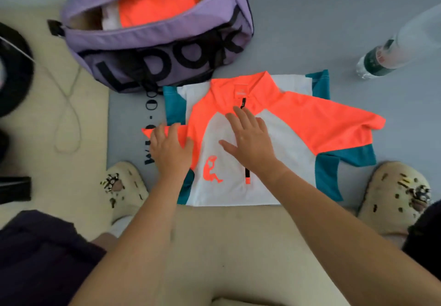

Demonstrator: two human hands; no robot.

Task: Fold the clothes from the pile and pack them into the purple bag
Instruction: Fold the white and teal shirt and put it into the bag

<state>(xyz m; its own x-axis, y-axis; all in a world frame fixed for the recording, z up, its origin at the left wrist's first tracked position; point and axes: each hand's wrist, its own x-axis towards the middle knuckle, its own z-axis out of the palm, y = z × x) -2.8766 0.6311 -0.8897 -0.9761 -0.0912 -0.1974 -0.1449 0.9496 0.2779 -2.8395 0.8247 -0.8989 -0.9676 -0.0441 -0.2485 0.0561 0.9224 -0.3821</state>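
An orange, white and teal shirt point(293, 124) lies flat on a grey mat, collar toward the purple bag point(167, 40). The bag stands open at the top left, with a folded orange garment point(155, 2) inside. My left hand point(170, 148) presses flat on the shirt's left orange sleeve, which is folded inward. My right hand point(248, 138) rests flat with spread fingers on the white chest, just below the collar. The right sleeve lies spread out to the right.
A plastic water bottle point(381, 59) lies on the grey mat point(358, 19) at the upper right. My two cream clogs point(126, 184) point(393, 193) flank the shirt. A white cord point(69, 105) and a black object point(12, 71) lie on the beige floor at left.
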